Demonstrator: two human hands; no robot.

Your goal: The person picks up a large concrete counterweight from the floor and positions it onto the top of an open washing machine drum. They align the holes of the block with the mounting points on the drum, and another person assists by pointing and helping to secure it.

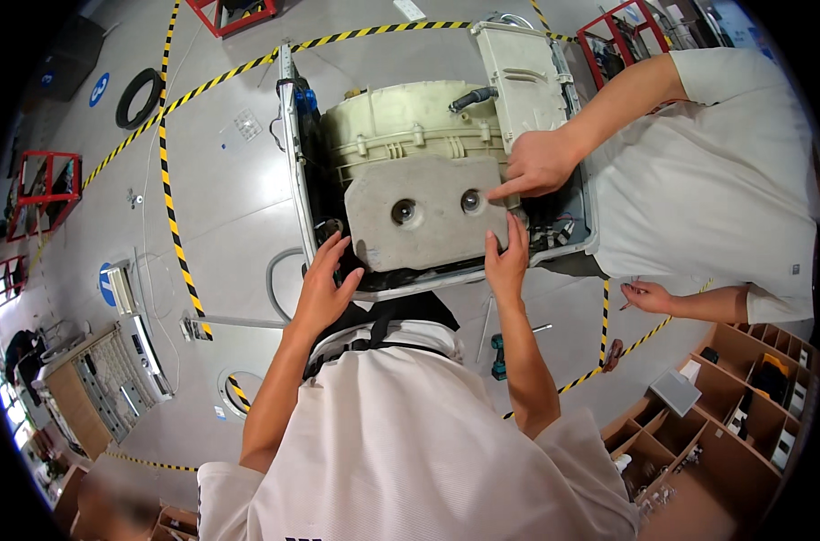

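Note:
A grey concrete counterweight with two round recesses lies across the near side of an opened washing machine's pale plastic tub. A bolt head shows in each recess. My left hand is at the block's near left corner, fingers spread, by the metal frame. My right hand is at its near right corner, fingers stretched along the edge. Neither hand's fingers wrap round the block; whether the left one touches it I cannot tell. From the right, a co-worker's hand points a finger at the right recess.
The machine's metal frame surrounds the tub. A grey hose curves beside it. A teal power tool lies on the floor at right. Partitioned wooden boxes stand at lower right. The co-worker's other hand holds something thin.

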